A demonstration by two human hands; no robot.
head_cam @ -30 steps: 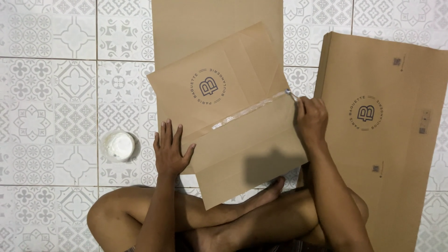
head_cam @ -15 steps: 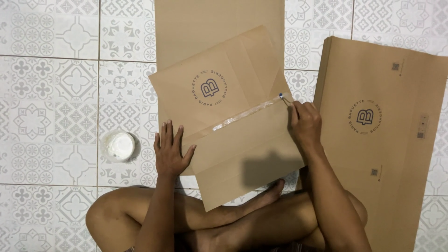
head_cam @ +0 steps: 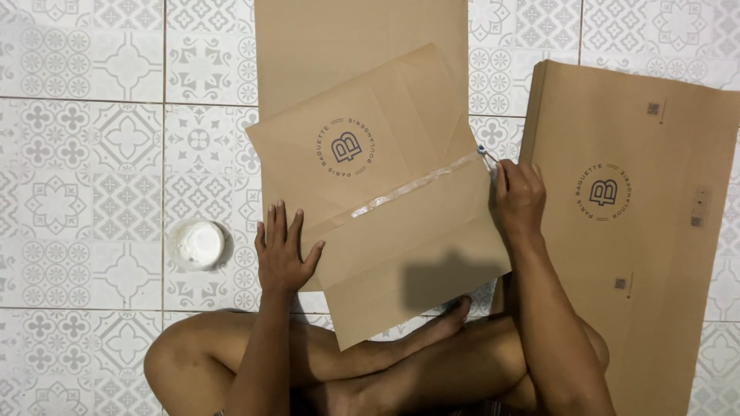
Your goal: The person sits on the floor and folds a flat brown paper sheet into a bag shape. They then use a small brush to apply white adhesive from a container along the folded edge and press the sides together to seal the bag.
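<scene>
Right cardboard stack point(head_cam: 632, 231) & back sheet point(head_cam: 362, 46) cut off by frame edges.

Left hand point(head_cam: 281, 250) flat on cardboard sheet point(head_cam: 385, 200); right hand point(head_cam: 518, 199) at its edge.

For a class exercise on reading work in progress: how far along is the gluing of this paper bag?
Done: a glossy strip already runs across the brown paper sheet along a fold. In hand: the left hand presses the sheet flat on the tiled floor, while the right hand works a small tool at the strip's right end. Left: the sheet lies unfolded, and the stack beside it looks untouched.
</scene>
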